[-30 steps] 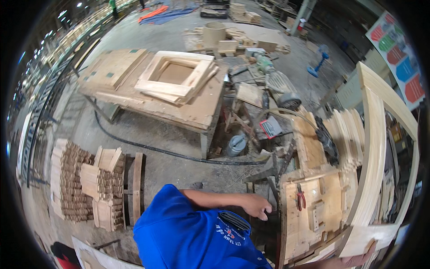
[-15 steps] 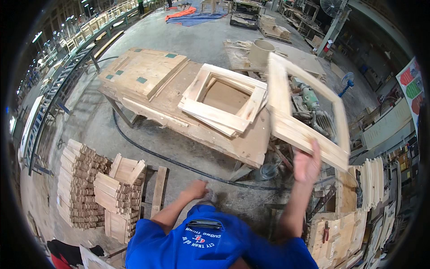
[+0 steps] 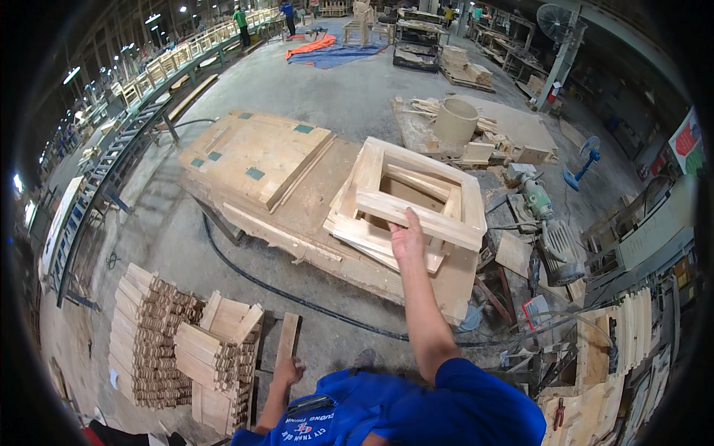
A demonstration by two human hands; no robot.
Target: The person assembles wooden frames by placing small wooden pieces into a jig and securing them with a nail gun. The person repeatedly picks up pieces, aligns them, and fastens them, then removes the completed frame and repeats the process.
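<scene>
My right hand is closed on the near rail of a pale rectangular wooden frame, thumb on top and fingers underneath. This frame is tilted over other wooden frames stacked askew on the workbench; whether it touches them all along is hard to see. Low at my left side hangs my left hand, fingers loosely bent and apart, with nothing visible in it. Nearest to that hand is an upright-looking wooden bar beside the stacked slats.
A workbench carries a flat wooden panel with green patches. Stacks of short slats stand at lower left. A black hose crosses the floor. At right are a green motor machine, a blue fan and pliers.
My right hand has brought the wooden frame left and down, from the bench's right side onto the stacked frames. My left hand has dropped lower, and the view has shifted.
</scene>
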